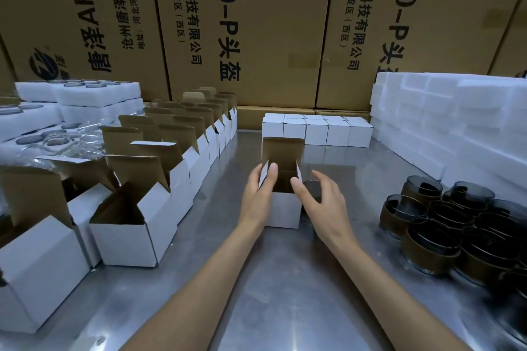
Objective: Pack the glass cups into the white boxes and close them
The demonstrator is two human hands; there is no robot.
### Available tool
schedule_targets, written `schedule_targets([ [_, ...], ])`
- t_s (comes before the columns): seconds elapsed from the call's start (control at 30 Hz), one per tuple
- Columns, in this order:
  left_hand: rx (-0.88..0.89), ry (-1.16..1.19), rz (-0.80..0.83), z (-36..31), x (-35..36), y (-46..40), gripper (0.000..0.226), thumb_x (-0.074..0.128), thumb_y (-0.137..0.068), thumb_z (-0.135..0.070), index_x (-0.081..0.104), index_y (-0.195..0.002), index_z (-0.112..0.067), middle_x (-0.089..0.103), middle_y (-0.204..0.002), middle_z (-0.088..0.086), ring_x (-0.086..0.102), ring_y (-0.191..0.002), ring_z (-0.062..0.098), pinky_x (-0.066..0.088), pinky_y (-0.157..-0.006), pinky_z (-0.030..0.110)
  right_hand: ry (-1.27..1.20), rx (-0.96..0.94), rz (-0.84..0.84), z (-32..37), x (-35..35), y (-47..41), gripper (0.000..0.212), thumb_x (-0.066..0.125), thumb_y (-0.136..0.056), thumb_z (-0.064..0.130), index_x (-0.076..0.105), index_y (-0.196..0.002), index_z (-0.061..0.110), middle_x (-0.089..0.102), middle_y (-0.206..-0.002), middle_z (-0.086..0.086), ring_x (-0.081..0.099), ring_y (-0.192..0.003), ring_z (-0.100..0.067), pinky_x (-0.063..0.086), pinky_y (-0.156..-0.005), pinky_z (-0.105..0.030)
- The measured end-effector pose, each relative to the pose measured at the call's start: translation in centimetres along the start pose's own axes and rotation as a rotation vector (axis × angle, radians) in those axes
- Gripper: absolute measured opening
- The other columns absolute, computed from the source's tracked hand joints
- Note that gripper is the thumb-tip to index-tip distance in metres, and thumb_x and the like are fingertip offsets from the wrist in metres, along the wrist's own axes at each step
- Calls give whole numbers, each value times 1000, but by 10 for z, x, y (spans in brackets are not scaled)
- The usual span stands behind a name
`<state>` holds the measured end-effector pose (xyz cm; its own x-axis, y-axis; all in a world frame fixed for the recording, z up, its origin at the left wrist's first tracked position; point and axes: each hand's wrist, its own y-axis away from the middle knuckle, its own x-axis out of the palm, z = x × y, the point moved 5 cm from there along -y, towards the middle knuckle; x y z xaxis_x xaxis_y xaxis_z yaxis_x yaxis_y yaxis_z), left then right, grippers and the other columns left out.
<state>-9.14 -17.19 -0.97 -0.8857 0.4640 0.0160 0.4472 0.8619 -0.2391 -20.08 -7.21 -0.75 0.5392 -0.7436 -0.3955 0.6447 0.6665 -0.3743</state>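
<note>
The bench [285,279] is dull silver-grey metal with soft pale reflections. On it, the open box [282,208] is white outside and plain brown cardboard inside. Left of this box, the rows of open boxes [137,225] show the same white shell and brown lining. Behind it, the closed boxes [316,131] are fully white. To its right, the glass cups [445,222] are dark smoky grey, each with a brown band, and the foam blocks [456,128] are white. The tall cartons [271,31] behind are tan with black printed characters.
</note>
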Motion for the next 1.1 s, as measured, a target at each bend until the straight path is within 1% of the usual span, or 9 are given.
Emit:
schedule_targets([
  [0.13,2,32,34,5,10,2,59,27,-98,-55,41,-145,-22,44,-148,-7,36,-136,5,24,-117,31,-28,64,-107,-5,-9,-2,75,48,-78,71,47,-136,22,42,-141,6,36,-133,-14,29,-107,-30],
  [0.23,25,127,-55,3,9,2,41,32,-103,-36,41,-142,-25,43,-147,-1,40,-133,8,26,-116,33,-37,69,-143,-8,-8,-4,49,38,-95,52,55,-129,20,47,-137,2,38,-130,-15,27,-99,-26],
  [0.33,112,146,-135,-6,2,3,26,39,-87,-31,40,-110,-43,53,-129,-2,55,-113,18,40,-100,38,-68,85,-153,-11,-9,-5,40,30,-101,38,55,-127,21,49,-135,0,42,-125,-17,29,-100,-29],
  [0.43,191,86,-139,-12,-4,1,25,38,-77,-23,49,-94,-37,57,-105,1,56,-94,24,44,-83,42,-59,78,-154,-12,-9,-6,38,29,-102,32,54,-128,19,49,-134,-1,42,-123,-18,30,-103,-32],
  [0.5,186,57,-111,-13,-6,-3,29,38,-70,-19,58,-88,-29,53,-87,0,49,-79,17,40,-72,35,-61,70,-154,-12,-9,-6,36,30,-101,30,55,-126,20,49,-133,-1,42,-122,-18,30,-102,-30],
  [0.6,132,68,-56,-15,-10,-8,41,41,-64,-19,66,-95,-24,53,-84,-3,45,-68,10,38,-64,25,-76,62,-151,-12,-10,-7,35,30,-101,28,56,-123,21,51,-131,0,43,-121,-17,30,-100,-29],
  [0.7,119,52,-13,-18,-11,-8,46,42,-61,-18,66,-100,-22,51,-86,-3,45,-71,9,40,-60,18,-78,68,-149,-11,-11,-8,35,31,-100,26,57,-123,21,50,-131,0,42,-122,-18,31,-102,-31],
  [1.0,68,49,55,-20,-12,-11,45,44,-59,-19,67,-97,-28,47,-72,-1,43,-68,14,39,-64,26,-118,90,-137,-9,-12,-7,37,31,-99,22,56,-127,17,49,-133,0,41,-124,-17,33,-108,-37],
  [1.1,68,43,61,-19,-12,-14,42,46,-62,-20,67,-97,-28,44,-65,-3,42,-64,11,39,-62,24,-143,88,-127,-9,-13,-7,35,32,-100,24,57,-124,18,49,-132,1,42,-124,-15,32,-105,-31],
])
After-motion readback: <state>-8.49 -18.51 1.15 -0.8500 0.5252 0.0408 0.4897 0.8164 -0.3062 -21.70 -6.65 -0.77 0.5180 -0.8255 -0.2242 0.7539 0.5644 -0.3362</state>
